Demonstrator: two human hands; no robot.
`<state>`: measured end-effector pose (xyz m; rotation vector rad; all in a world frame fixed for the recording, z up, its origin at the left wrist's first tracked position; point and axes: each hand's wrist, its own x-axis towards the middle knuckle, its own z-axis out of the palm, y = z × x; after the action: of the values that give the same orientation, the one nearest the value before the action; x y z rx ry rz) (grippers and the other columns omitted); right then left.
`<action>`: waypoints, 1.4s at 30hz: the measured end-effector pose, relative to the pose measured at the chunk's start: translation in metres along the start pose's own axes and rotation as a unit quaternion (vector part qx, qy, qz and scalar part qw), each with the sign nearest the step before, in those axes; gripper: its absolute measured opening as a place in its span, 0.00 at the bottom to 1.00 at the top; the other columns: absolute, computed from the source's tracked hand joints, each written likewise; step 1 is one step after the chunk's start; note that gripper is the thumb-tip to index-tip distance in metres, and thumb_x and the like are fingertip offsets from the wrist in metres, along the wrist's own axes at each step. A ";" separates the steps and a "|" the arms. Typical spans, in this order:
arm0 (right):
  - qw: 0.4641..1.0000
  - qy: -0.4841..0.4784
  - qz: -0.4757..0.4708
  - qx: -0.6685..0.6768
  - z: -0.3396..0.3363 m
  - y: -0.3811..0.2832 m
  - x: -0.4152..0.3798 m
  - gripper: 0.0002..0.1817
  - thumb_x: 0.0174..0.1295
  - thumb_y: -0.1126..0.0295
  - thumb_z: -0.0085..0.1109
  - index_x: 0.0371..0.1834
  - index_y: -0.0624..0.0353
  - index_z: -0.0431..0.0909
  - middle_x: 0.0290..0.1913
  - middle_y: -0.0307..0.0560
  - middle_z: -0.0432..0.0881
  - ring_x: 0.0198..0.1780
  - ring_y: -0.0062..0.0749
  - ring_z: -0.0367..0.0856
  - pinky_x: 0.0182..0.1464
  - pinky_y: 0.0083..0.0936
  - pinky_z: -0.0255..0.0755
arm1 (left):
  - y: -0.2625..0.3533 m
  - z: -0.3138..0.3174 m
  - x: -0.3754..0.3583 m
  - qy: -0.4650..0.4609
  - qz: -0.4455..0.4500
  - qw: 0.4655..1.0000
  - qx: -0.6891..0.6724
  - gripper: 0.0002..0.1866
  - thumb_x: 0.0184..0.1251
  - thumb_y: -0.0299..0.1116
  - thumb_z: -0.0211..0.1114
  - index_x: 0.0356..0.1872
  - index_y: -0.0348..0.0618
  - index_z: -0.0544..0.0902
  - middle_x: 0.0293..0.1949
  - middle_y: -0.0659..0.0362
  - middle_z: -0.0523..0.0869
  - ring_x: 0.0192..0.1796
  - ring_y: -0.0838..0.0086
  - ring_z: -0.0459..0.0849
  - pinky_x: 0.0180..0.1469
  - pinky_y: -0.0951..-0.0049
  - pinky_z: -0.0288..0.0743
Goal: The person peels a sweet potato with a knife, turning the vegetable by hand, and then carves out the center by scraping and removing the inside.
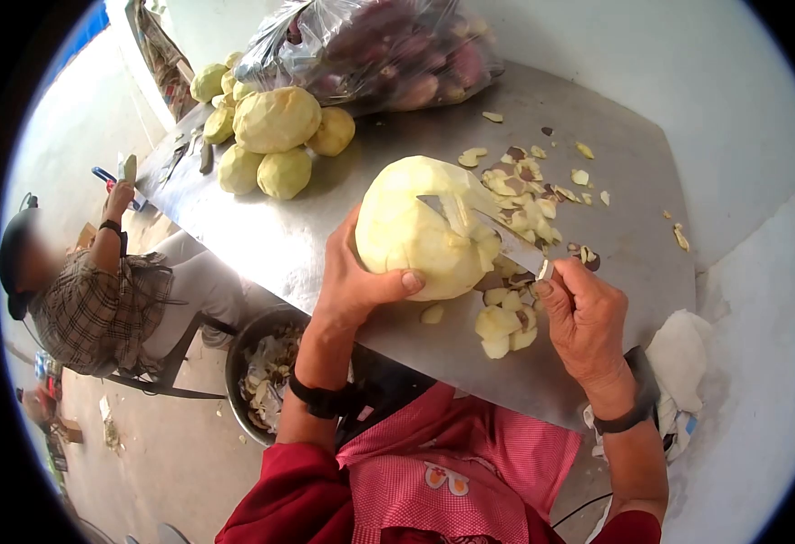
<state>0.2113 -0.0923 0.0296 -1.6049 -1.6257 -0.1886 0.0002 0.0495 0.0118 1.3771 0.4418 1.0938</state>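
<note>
My left hand (358,267) cups a large, pale yellow peeled tuber (406,218) from the left, with the thumb across its lower front. In my right hand (583,317) is a knife (513,239), gripped by its pale handle. The blade lies against the tuber's right side, and a strip of cut flesh (456,213) sits over part of it. Peel pieces with cream flesh and brown-purple skin (526,195) are scattered to the tuber's right. More peelings (506,326) lie near my right hand.
Several peeled tubers (278,120) are heaped on the metal table (615,127) at the back left. Behind them, a clear plastic bag (379,54) holds reddish-purple tubers. A bin of peelings (241,399) stands on the floor, lower left. Another person (98,299) sits at left, holding something.
</note>
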 end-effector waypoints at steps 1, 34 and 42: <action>1.000 -0.016 0.016 0.019 -0.001 -0.001 -0.001 0.14 0.66 0.60 0.63 0.35 0.59 0.75 0.22 0.45 0.78 0.23 0.39 0.78 0.25 0.31 0.68 | 0.000 0.000 0.000 0.000 0.001 1.000 0.000 0.50 0.36 0.42 0.82 0.64 0.28 0.70 0.54 0.51 0.82 0.55 0.68 0.82 0.60 0.68 0.75; 0.762 -0.133 0.366 0.517 -0.017 0.003 0.006 0.26 0.77 0.49 0.43 0.34 0.62 0.77 0.18 0.28 0.62 0.17 0.09 0.54 0.19 0.12 0.50 | -0.002 0.005 -0.008 0.003 0.031 0.999 -0.023 0.53 0.42 0.53 0.83 0.66 0.29 0.67 0.58 0.49 0.80 0.58 0.65 0.80 0.61 0.65 0.74; 0.827 -0.149 0.314 0.441 -0.008 -0.003 0.001 0.25 0.78 0.51 0.43 0.37 0.62 0.79 0.18 0.28 0.62 0.18 0.09 0.54 0.20 0.12 0.50 | -0.012 -0.011 -0.004 0.085 -0.025 0.982 -0.169 0.44 0.60 0.56 0.71 0.64 0.27 0.68 0.59 0.47 0.78 0.61 0.62 0.78 0.64 0.60 0.71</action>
<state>0.2122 -0.0976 0.0370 -1.3266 -1.0144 1.0602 -0.0063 0.0542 -0.0025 0.9743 0.3906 1.1881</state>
